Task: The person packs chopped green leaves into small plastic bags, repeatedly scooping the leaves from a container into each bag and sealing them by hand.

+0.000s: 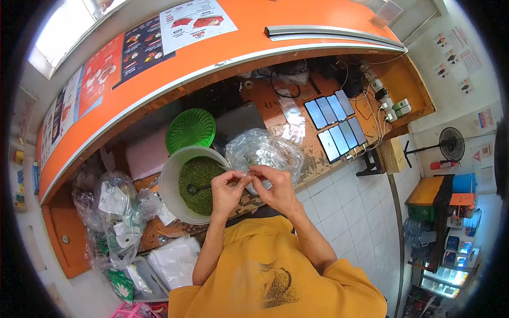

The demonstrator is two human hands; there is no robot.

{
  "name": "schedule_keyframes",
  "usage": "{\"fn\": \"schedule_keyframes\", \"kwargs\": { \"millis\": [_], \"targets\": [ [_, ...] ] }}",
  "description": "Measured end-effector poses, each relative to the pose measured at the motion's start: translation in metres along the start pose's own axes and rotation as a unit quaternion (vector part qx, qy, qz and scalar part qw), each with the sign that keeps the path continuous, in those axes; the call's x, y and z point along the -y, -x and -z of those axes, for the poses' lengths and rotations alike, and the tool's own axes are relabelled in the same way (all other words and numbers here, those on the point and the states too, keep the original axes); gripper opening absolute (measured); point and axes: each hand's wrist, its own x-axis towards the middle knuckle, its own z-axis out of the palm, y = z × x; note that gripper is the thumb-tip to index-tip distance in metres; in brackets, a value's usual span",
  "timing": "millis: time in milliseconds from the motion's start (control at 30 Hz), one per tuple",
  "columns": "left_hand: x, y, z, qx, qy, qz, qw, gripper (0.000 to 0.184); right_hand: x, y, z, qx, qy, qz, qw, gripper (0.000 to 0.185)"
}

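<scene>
My left hand (227, 192) and my right hand (277, 192) meet fingertip to fingertip above the bench edge, both pinched closed. Whatever lies between their fingers is too small to make out. Just behind them sits a clear plastic bag (262, 148), crumpled and bulging, with what looks like more clear plastic inside. Left of my left hand stands a white tub (168, 183) of chopped dried green herb (186, 172). A dark spoon (192, 189) rests in the herb. A green ribbed plastic lid or basket (191, 130) leans behind the tub.
Several phones (330, 144) lie in rows at the right, near charging cables (379, 124). Bundled plastic bags (119, 212) fill the left side. Overhead runs an orange counter (244, 26) with printed menus (196, 21). A standing fan (450, 142) is far right.
</scene>
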Motion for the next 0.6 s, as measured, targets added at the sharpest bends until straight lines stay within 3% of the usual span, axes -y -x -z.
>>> {"fn": "schedule_keyframes", "kwargs": {
  "millis": [67,100,167,200,267,400,467,600],
  "targets": [
    [-0.010,0.001,0.001,0.013,-0.083,-0.043,0.996,0.016,0.003,-0.003,-0.002,-0.019,0.041,0.066,0.997,0.024],
    [-0.013,0.001,0.002,0.020,-0.124,-0.065,0.990,0.015,0.003,-0.002,-0.004,-0.015,0.014,0.034,0.999,0.024],
    [-0.006,-0.001,0.005,0.043,-0.065,-0.069,0.995,0.013,0.003,0.000,-0.007,-0.008,-0.042,-0.029,0.999,0.023],
    [-0.003,-0.002,0.008,0.054,-0.036,-0.072,0.995,0.012,-0.002,0.001,-0.010,0.001,-0.133,-0.089,0.987,0.024],
    [0.000,-0.002,0.015,0.076,0.018,-0.025,0.997,0.015,-0.016,0.004,-0.015,0.020,-0.309,-0.208,0.928,0.024],
    [0.009,-0.004,0.023,0.112,0.133,0.013,0.985,0.022,-0.020,0.000,-0.014,0.041,-0.411,-0.240,0.879,0.028],
    [0.004,-0.001,0.017,0.084,0.125,0.026,0.988,0.023,-0.023,-0.003,-0.015,0.035,-0.439,-0.258,0.860,0.029],
    [-0.004,0.002,0.015,-0.012,-0.031,0.027,0.999,0.021,-0.005,-0.007,-0.010,0.049,-0.215,-0.178,0.959,0.026]
  ]
}}
